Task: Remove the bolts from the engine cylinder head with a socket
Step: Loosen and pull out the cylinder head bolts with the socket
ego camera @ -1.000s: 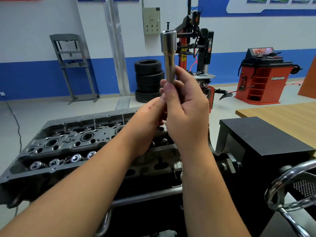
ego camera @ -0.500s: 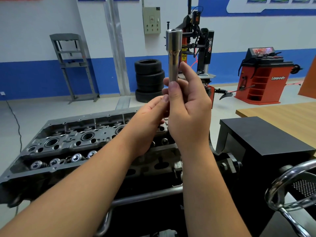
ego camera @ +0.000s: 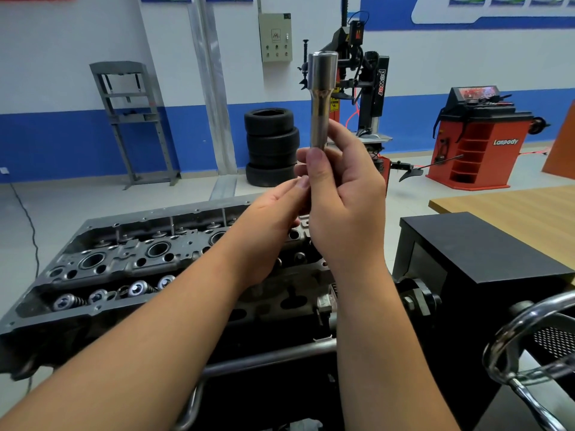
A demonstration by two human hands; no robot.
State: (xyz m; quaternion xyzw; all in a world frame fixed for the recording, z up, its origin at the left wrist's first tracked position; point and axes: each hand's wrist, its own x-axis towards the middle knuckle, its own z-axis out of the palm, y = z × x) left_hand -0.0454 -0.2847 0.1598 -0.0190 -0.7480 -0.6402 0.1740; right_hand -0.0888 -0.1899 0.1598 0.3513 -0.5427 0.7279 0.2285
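Observation:
A long chrome socket [ego camera: 321, 98] stands upright in front of me, wide end up. My right hand [ego camera: 343, 200] grips its lower shaft between thumb and fingers. My left hand [ego camera: 275, 213] reaches in from the left with its fingertips at the socket's hidden lower end; whether it pinches anything cannot be seen. Below the hands lies the grey engine cylinder head [ego camera: 124, 262] on a stand, with valve springs along its near row and round bores along the middle. No bolt is plainly visible.
A black box [ego camera: 479, 256] stands right of the head, with a chrome hand wheel [ego camera: 529, 343] at the lower right. A wooden table [ego camera: 510, 209] lies behind it. Stacked tyres [ego camera: 270, 147], a tyre changer [ego camera: 367, 88] and a red wheel balancer [ego camera: 476, 138] stand further back.
The socket and both hands have shifted slightly to the right and a little up. My right hand's grip has stayed low on the shaft.

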